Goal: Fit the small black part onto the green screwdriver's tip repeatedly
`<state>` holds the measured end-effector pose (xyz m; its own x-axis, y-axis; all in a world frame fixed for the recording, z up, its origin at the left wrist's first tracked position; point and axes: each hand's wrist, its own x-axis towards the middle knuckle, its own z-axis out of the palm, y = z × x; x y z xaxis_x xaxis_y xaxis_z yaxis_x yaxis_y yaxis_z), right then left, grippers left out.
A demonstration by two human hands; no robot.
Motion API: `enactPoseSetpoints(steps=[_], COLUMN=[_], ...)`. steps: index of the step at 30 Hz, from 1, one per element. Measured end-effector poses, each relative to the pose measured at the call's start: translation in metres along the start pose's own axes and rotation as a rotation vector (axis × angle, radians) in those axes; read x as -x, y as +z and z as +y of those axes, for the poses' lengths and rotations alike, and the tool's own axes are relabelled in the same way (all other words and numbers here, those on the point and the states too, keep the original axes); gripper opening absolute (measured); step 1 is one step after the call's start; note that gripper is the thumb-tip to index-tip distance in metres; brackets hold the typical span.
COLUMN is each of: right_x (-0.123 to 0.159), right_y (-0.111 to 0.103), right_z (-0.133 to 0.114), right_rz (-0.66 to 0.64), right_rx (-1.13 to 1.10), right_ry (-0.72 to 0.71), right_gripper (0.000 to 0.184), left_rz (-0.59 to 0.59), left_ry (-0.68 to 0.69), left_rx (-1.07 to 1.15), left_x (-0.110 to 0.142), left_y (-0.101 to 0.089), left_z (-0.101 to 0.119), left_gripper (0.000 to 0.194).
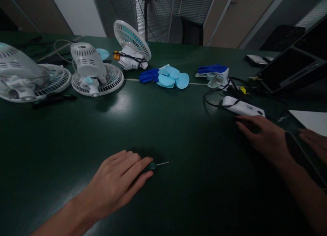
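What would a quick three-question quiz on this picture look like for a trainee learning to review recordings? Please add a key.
1. Multiple choice: what does the person's left hand hold?
A) a pen
B) a screwdriver
C) a pair of scissors

2. True or false: the person's right hand is holding the light-blue fan blade.

3. Count: how many white fans are on the left half of the table?

Key
1. B; its thin shaft points toward the right of the picture.
2. False; the light-blue fan blade lies farther back, well apart from that hand.
3. Three; two lie grille-down and one has its grille raised.
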<state>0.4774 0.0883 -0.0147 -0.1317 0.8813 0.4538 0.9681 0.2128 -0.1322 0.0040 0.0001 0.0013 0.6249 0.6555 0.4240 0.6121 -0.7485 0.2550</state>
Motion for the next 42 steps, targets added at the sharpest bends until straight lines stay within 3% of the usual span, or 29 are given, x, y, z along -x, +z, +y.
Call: enactPoseSetpoints(steps=[4,8,12,17,22,28,42], right_x=[-0.001,-0.001,0.01,0.028,0.042,0.051,0.053], right_y=[-0.005,-0.011,-0.015,-0.019,-0.019,-0.016,-0.01], right_z=[-0.017,-0.052,-0.094,-0.144,-0.178,-0.194,-0.196], right_rz=[0.003,-0.027,-0.226,-0.451,-0.537,-0.529,-0.493], right_rx=[-0.014,-0.142,-0.34,-0.542,-0.681,-0.728,-0.766], right_ry=[0.004,-0.03,-0.056,-0.207,-0.216,-0.244,-0.246], right_gripper=[0.03,0.032,0.033,0.04,0.058,0.066,0.066], left_rz=[0.004,0.002,0.017,-0.011,-0.036,-0.043,-0.076], left_ry=[0.003,-0.003,-0.003,-0.007,0.025,0.084,0.086], left_rx=[0.017,0.004,-0.007,-0.008,0.006,0.024,0.014], left_x=[-0.002,-0.003,-0.004,-0.004,-0.007,-0.007,-0.006], left_y=[0.0,0.001,0.002,0.004,0.004,0.002,0.004], left_z=[-0.001,-0.001,0.0,0.0,0.002,0.005,0.005], left_gripper=[0.026,0.027,0.026,0.027,0.026,0.027,0.028])
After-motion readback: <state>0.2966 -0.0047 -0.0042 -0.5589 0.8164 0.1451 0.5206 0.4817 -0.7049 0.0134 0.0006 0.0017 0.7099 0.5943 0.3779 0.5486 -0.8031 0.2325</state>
